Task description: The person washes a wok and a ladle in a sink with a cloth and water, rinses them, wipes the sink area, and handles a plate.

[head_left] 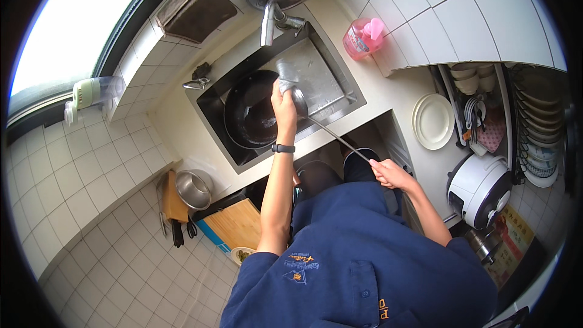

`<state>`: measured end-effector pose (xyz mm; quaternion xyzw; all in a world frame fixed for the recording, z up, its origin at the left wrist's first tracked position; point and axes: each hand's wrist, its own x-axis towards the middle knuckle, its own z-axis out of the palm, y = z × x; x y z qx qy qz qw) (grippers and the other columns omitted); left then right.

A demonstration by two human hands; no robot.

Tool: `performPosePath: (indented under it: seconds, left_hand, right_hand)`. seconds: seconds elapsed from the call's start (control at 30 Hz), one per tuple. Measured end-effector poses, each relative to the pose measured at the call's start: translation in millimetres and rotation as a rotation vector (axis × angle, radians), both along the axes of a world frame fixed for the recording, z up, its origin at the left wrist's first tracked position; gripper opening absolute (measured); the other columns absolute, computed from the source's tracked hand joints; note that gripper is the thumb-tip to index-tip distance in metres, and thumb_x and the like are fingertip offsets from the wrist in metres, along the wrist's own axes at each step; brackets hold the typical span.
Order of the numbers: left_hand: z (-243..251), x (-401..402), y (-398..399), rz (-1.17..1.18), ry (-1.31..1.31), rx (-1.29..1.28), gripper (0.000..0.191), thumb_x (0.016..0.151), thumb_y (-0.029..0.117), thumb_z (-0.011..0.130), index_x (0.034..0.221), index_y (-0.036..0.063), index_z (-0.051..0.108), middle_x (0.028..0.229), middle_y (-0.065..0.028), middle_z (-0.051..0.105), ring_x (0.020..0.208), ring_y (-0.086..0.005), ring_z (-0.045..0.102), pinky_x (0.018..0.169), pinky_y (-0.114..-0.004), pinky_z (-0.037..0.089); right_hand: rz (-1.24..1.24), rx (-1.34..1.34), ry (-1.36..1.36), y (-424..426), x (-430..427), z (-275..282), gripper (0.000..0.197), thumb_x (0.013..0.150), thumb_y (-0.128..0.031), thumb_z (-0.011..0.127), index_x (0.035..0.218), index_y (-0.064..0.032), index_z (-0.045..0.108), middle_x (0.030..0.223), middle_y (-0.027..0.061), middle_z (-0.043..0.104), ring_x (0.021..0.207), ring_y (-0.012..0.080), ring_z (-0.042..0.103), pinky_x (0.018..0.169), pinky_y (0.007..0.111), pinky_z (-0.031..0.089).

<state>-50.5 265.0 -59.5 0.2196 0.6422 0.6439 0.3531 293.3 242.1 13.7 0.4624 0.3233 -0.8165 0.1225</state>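
Note:
My left hand (pixel 284 107), a dark band on its wrist, grips a grey scouring cloth (pixel 287 77) over the sink. The cloth is partly blurred and lies against the metal bowl of a ladle (pixel 299 101). My right hand (pixel 391 174) is closed around the far end of the ladle's long handle, close to my body. Below my left hand a dark wok (pixel 250 114) rests in the stainless-steel sink (pixel 328 68), wet and shiny inside. A chrome faucet (pixel 268 27) points over the basin; no stream shows from it.
A pink soap pump bottle (pixel 362 38) stands right of the sink. Plates (pixel 433 121), a rice cooker (pixel 478 191) and a dish rack (pixel 542 123) are farther right. At the left are a steel pot (pixel 193 189), a knife block (pixel 173 196) and a wooden cutting board (pixel 234 225).

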Motion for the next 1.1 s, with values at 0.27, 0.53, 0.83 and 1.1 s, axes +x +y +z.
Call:
performPosePath:
  seconds: [0.27, 0.53, 0.83, 1.1]
  left_hand:
    - [36.0, 11.9, -16.4, -0.245, 0.131, 0.089, 0.06, 0.101, 0.049, 0.035, 0.13, 0.0036, 0.061, 0.148, -0.0133, 0.043, 0.135, -0.0292, 0.039, 0.114, -0.041, 0.025]
    - [41.5, 20.0, -22.3, -0.027, 0.787, -0.231, 0.04, 0.082, 0.003, 0.061, 0.119, 0.0153, 0.069, 0.124, -0.0113, 0.051, 0.117, -0.028, 0.045, 0.102, -0.04, 0.032]
    - [56.3, 14.3, 20.4, -0.179, 0.625, -0.035, 0.014, 0.09, 0.011, 0.061, 0.101, 0.003, 0.057, 0.125, -0.0171, 0.06, 0.114, -0.0356, 0.057, 0.098, -0.042, 0.043]
    - [24.2, -10.9, 20.4, -0.196, -0.354, -0.188, 0.038, 0.101, 0.018, 0.052, 0.136, 0.0034, 0.055, 0.124, -0.0047, 0.064, 0.114, -0.0155, 0.057, 0.098, -0.029, 0.042]
  right_hand:
    - [0.006, -0.05, 0.027, 4.5, -0.7, -10.5, 0.055, 0.103, -0.052, 0.044, 0.063, -0.0161, 0.029, 0.052, -0.0089, 0.023, 0.039, 0.0019, 0.02, 0.035, 0.022, 0.015]
    - [-0.019, -0.103, 0.051, 1.9, -16.0, -7.6, 0.055, 0.104, -0.05, 0.042, 0.063, -0.0163, 0.029, 0.051, -0.0089, 0.023, 0.037, 0.0019, 0.02, 0.034, 0.022, 0.015]
    - [-0.187, 0.028, 0.078, -21.6, -23.4, -16.0, 0.052, 0.105, -0.046, 0.044, 0.064, -0.016, 0.031, 0.05, -0.0076, 0.027, 0.038, 0.0025, 0.022, 0.035, 0.022, 0.017]
    - [-0.226, -0.034, 0.129, -18.4, -20.2, -17.7, 0.053, 0.105, -0.045, 0.044, 0.063, -0.0158, 0.031, 0.05, -0.0078, 0.026, 0.038, 0.0027, 0.021, 0.035, 0.022, 0.016]
